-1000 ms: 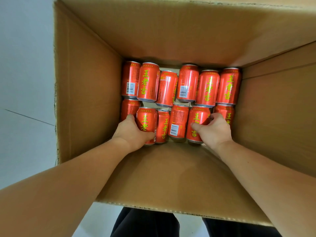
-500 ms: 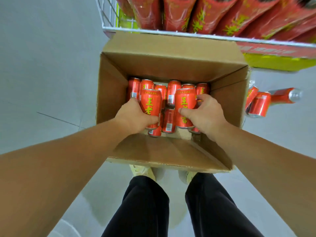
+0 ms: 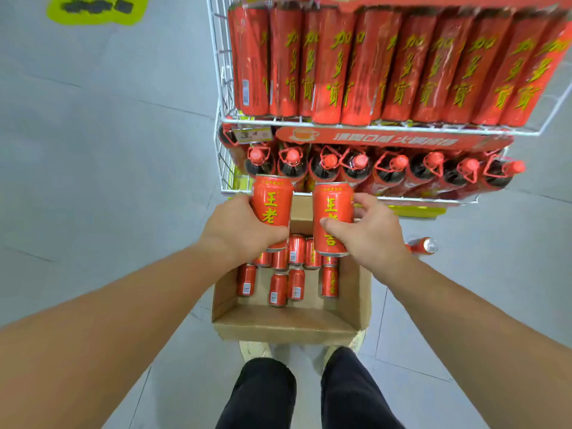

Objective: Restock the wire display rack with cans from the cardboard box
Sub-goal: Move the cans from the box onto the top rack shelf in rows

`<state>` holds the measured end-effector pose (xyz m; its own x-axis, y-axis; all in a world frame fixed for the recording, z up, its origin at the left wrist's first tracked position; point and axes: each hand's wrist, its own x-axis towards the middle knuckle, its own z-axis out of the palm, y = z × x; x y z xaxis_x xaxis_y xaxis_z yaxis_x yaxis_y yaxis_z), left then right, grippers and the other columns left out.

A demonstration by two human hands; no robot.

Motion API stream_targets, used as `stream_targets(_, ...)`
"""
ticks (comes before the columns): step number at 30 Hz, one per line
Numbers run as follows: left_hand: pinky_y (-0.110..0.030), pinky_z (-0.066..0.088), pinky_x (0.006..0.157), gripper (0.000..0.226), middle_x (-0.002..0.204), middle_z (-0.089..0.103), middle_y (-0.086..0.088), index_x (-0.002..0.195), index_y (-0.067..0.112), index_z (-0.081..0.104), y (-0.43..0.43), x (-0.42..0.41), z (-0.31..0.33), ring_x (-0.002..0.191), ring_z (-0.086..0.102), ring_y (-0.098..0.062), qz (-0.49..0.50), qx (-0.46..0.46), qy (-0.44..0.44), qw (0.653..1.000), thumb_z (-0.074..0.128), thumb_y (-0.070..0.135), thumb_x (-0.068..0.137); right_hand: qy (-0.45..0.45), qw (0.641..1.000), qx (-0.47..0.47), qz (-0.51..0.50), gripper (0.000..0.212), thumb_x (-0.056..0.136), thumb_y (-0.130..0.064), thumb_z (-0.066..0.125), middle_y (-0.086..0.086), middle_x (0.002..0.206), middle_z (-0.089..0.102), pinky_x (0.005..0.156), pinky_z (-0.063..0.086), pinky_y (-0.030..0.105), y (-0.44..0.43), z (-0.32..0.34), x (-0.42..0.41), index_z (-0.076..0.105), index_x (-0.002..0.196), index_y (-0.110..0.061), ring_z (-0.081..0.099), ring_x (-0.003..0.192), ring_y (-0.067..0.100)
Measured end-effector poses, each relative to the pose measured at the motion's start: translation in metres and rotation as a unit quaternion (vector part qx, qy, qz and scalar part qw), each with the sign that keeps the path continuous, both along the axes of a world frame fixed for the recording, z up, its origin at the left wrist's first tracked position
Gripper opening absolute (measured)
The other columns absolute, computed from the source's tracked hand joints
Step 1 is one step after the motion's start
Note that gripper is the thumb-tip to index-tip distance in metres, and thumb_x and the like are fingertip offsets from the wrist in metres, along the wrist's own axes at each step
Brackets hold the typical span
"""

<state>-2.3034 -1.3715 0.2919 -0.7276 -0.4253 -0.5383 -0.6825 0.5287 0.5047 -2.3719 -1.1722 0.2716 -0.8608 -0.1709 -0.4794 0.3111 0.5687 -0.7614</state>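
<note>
Head view: grey tiled floor; fingers of both hands gripping cans.

Wire display rack cut off top and right, labels blurred

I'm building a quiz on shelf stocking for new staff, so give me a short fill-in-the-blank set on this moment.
1. Each hand holds ____ can: the left hand and the right hand alike.
2. The cardboard box stands on the floor, directly in front of the person's ____.
3. The bottles on the wire rack have caps coloured ____.
4. One stray can lies on the floor to the ____ of the box.

Missing words: one; feet; red; right
</note>
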Motion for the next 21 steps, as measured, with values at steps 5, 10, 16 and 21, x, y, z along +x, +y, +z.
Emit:
stream_targets(5,-0.022,0.041,0.056,0.039,0.080,0.066,0.009,0.083,0.029,0.054,0.000,-0.011,0.127,0.072,0.059,-0.004,-0.033,-0.017,0.061,0.997,0.085,0.044,0.065,0.047,0.998,-0.040,-0.025,0.024,0.077,-0.023,0.083,-0.012,0.081,0.072,0.083,0.060,0.038,0.001,0.128,-0.010,0.062,0.085,-0.031,0.070,0.075,0.001)
stream_targets(10,-0.025,0.045,0.059,0.041,0.081,0.069,0.008,0.085,0.027,0.059,-0.001,-0.018,0.244,0.073,0.064,-0.007,-0.022,-0.018,0.133,0.991,0.087,0.045,0.061,0.112,0.991,-0.055,-0.049,0.028,0.071,-0.031,0.084,-0.008,0.086,0.075,0.078,0.061,0.046,-0.009,0.243,-0.017,0.065,0.092,-0.031,0.073,0.078,0.012)
stream_targets(16,-0.029,0.047,0.062,0.037,0.077,0.067,0.008,0.085,0.024,0.061,-0.014,-0.019,0.373,0.074,0.065,-0.012,-0.026,-0.060,0.209,0.976,0.084,0.043,0.064,0.190,0.976,-0.079,-0.077,0.043,0.074,-0.030,0.085,-0.011,0.103,0.069,0.094,0.055,0.039,-0.014,0.373,-0.019,0.065,0.112,-0.025,0.067,0.092,0.009)
stream_targets(21,-0.033,0.057,0.067,0.033,0.071,0.072,0.003,0.078,0.019,0.071,-0.022,-0.023,0.461,0.070,0.069,-0.014,-0.028,-0.076,0.264,0.961,0.082,0.045,0.062,0.247,0.961,-0.075,-0.100,0.054,0.076,-0.029,0.084,-0.004,0.103,0.068,0.091,0.052,0.033,-0.005,0.461,-0.024,0.063,0.123,-0.013,0.065,0.091,0.012)
